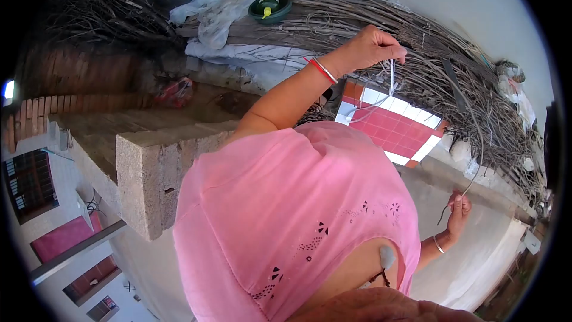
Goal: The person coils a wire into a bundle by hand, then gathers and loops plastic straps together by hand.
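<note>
My left hand (374, 49) is raised at the upper middle, its fingers pinched on a narrow whitish strand (392, 77) that hangs below them. The lower part of that strand trails toward the left over a tiled surface. Lower at the right, the fingers of my right hand (460, 207) are closed round a thin, bendy grey strand (481, 143). It arcs up from there toward the left hand, and a short curved end sticks out below the right hand. Whether both hands hold one continuous strand I cannot tell. The pink top covers much of the middle.
Beyond the hands lies a long heap of dry sticks (429, 53). A red and white tiled surface (393, 132) sits below the left hand. A green basin (285, 16) with a bottle, plastic sheeting (223, 21) and a rough block wall (143, 182) are on the left side.
</note>
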A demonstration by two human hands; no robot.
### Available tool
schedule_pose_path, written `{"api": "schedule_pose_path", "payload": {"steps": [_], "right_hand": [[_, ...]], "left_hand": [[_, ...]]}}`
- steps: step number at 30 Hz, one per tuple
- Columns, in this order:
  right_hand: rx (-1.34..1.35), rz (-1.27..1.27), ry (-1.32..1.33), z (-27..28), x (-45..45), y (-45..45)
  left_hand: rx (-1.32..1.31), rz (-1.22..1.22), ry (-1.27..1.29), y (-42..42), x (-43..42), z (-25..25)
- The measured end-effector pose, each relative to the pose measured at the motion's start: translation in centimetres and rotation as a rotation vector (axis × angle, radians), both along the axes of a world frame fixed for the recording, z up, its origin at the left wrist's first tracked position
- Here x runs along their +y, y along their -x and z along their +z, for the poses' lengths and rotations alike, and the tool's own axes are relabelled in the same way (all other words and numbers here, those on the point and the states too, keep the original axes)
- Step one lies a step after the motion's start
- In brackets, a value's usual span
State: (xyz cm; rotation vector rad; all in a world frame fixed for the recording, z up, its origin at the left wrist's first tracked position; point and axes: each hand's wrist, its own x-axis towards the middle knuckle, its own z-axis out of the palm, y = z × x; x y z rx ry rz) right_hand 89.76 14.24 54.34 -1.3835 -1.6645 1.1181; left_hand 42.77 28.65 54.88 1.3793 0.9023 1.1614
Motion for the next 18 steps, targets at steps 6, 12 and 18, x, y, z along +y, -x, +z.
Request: {"api": "schedule_pose_path", "payload": {"steps": [6, 12, 18], "right_hand": [[0.524, 0.154, 0.105, 0.8, -0.1, 3.4], [0.924, 0.022, 0.014, 0.2, -0.6, 7.1], [1.457, 0.271, 0.026, 2.4, 0.0, 11.5]], "left_hand": [[0.086, 0.18, -0.027, 0.6, 2.5, -2.5], [0.087, 0.258, -0.058, 0.0, 4.1, -5.5], [0.156, 0.295, -0.029, -1.5, 4.7, -6.5]]}}
